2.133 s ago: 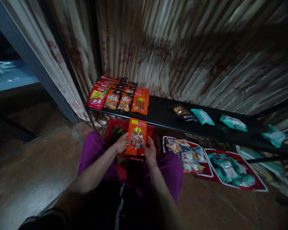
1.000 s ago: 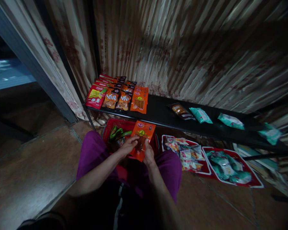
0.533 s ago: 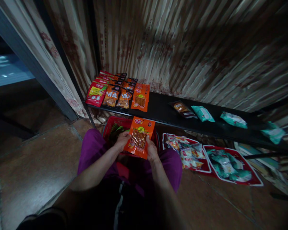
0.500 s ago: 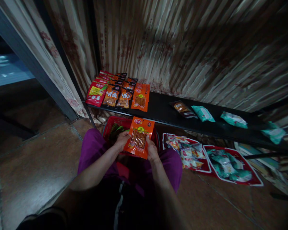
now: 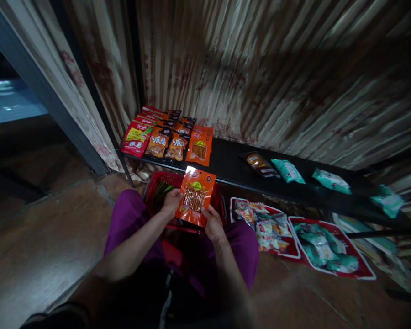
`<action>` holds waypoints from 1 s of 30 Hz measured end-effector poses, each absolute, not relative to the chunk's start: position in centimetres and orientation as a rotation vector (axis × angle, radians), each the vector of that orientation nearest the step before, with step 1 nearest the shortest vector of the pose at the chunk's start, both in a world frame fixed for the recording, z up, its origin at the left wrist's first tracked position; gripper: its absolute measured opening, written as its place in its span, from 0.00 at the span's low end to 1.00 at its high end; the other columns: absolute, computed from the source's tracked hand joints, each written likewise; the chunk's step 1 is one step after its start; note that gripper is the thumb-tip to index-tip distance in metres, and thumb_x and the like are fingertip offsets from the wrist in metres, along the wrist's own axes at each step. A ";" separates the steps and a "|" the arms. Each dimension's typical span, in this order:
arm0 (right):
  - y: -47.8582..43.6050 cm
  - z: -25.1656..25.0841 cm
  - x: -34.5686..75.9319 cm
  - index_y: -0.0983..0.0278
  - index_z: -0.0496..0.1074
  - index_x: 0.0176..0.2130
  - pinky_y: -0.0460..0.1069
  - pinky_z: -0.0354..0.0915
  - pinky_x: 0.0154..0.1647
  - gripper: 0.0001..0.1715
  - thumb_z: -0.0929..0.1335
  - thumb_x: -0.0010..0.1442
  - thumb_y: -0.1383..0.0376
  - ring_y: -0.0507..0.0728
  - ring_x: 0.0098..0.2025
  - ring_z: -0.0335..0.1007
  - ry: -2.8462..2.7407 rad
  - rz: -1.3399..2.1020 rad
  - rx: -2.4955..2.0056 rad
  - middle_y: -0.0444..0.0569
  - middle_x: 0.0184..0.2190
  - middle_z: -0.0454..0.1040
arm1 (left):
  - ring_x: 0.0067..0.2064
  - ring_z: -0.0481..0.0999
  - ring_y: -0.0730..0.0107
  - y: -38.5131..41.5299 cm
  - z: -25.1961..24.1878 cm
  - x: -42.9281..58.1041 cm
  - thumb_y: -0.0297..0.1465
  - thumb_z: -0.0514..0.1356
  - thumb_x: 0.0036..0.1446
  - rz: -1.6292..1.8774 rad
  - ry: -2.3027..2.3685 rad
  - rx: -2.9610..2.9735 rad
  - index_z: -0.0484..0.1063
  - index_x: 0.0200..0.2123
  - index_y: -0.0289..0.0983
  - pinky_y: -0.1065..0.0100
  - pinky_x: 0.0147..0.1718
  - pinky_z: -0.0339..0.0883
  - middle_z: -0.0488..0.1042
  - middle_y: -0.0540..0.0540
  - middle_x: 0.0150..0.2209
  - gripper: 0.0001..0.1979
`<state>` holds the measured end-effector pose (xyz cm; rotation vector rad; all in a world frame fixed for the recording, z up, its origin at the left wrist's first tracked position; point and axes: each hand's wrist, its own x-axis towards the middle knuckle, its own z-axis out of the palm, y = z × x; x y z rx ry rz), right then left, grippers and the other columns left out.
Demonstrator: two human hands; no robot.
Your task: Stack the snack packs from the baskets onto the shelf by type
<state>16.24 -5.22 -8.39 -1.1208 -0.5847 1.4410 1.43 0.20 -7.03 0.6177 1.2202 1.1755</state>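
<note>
- Pinching orange snack packet [image 5: 194, 196] at its left edge with left hand [image 5: 171, 202], at its bottom corner with right hand [image 5: 212, 223].
- Tilted more than half a second earlier, over red basket [image 5: 151, 185] just beyond the hands.

Dim scene, corners dark, edges warped and blurred, centre lit best.

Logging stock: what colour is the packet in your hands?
The packet is orange, with a clear window; seen best in the head view.
</note>
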 end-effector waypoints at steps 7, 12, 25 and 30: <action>-4.8 -9.1 16.6 0.61 0.77 0.35 0.52 0.70 0.40 0.21 0.77 0.38 0.59 0.58 0.38 0.75 -0.565 1.362 -1.175 0.46 0.34 0.80 | 0.24 0.67 0.75 0.6 -7.3 2.2 0.26 0.59 0.43 1.203 1.235 0.661 0.69 0.22 0.36 0.73 0.28 0.60 0.69 0.54 0.19 0.01; -3.7 -9.2 17.2 0.60 0.77 0.36 0.52 0.70 0.41 0.21 0.77 0.38 0.59 0.57 0.36 0.75 -0.541 1.340 -1.196 0.45 0.33 0.80 | 0.25 0.67 0.75 1.7 -7.2 2.9 0.25 0.57 0.44 1.218 1.235 0.686 0.69 0.22 0.36 0.73 0.28 0.61 0.69 0.54 0.20 0.02; 4.2 -6.2 19.1 0.61 0.75 0.35 0.49 0.71 0.30 0.22 0.77 0.37 0.60 0.57 0.33 0.77 -0.520 1.317 -1.221 0.46 0.31 0.80 | 0.31 0.72 0.72 9.1 -5.1 5.1 0.20 0.56 0.46 1.304 1.211 0.777 0.71 0.30 0.35 0.71 0.35 0.65 0.74 0.50 0.28 0.08; 8.2 -5.6 19.8 0.60 0.73 0.33 0.48 0.70 0.25 0.19 0.77 0.38 0.60 0.56 0.27 0.76 -0.510 1.314 -1.217 0.43 0.27 0.79 | 0.34 0.73 0.72 12.2 -3.9 5.7 0.16 0.56 0.43 1.332 1.311 0.829 0.72 0.35 0.37 0.70 0.39 0.65 0.74 0.50 0.30 0.15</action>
